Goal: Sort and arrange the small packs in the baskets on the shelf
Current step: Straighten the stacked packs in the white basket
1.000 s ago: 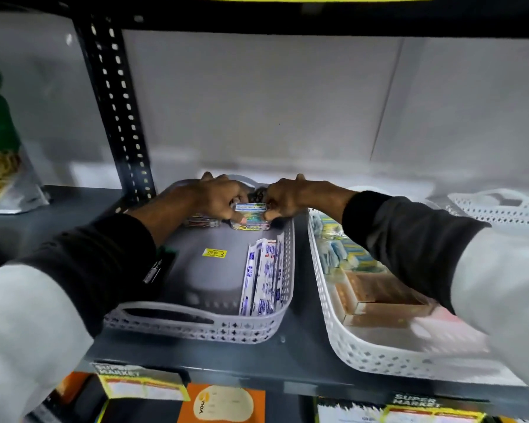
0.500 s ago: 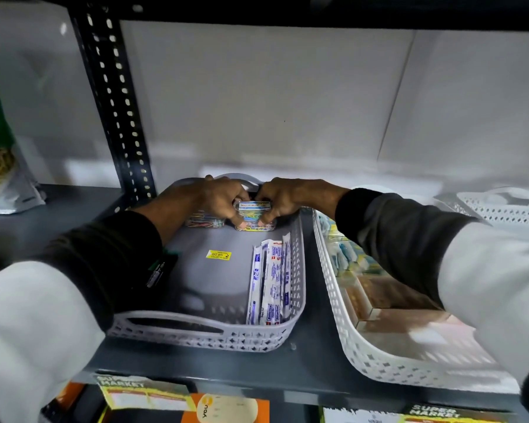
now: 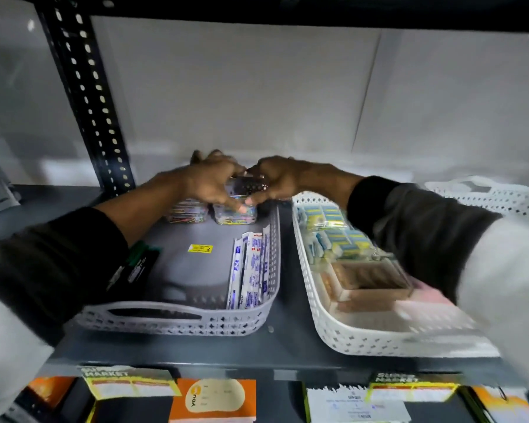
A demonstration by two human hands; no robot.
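Left hand (image 3: pixel 209 181) and right hand (image 3: pixel 277 181) both clamped on small clear plastic pack of coloured clips (image 3: pixel 247 186), held at far end of grey perforated plastic basket (image 3: pixel 177 319). Directly below: matching pack (image 3: pixel 234 213), long axis left-right. Both hands equally near.

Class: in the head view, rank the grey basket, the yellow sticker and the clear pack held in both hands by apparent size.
1. Grey basket
2. Clear pack
3. Yellow sticker
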